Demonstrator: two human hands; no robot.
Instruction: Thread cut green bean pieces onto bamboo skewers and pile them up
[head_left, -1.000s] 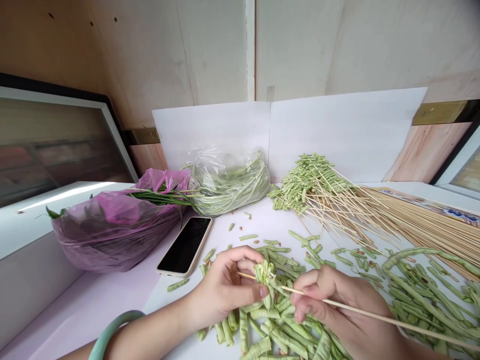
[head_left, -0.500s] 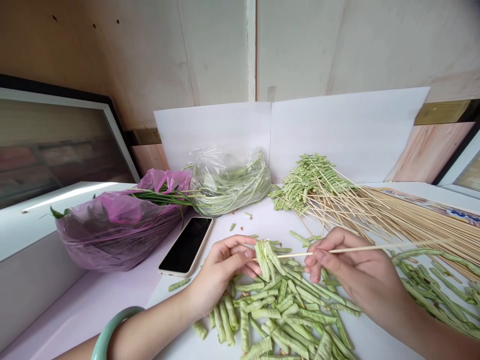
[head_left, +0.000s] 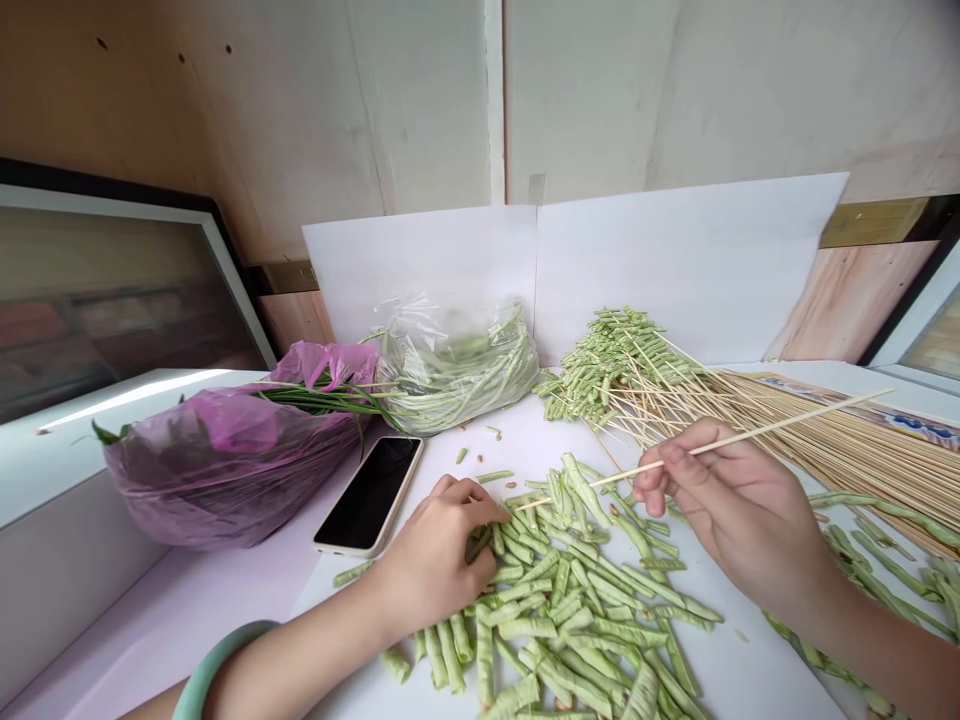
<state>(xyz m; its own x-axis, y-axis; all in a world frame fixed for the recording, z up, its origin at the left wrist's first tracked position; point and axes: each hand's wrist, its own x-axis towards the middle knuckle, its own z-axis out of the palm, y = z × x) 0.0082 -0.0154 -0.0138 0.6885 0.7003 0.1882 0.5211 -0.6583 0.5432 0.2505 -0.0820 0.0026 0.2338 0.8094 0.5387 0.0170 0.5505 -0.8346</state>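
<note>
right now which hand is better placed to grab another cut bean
Probably the left hand: it is down at the pile of cut beans, while the right hand holds a skewer with bean pieces threaded near one end.

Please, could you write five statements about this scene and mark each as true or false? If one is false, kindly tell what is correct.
1. The right hand holds a skewer with bean pieces on it. True.
2. The left hand is gripping the phone. False: it is at the loose bean pieces.
3. A clear bag sits between the purple bag and the heap of filled skewers. True.
4. The green bangle is on the right arm. False: it is on the left arm.
5. The phone's screen is dark. True.
</note>
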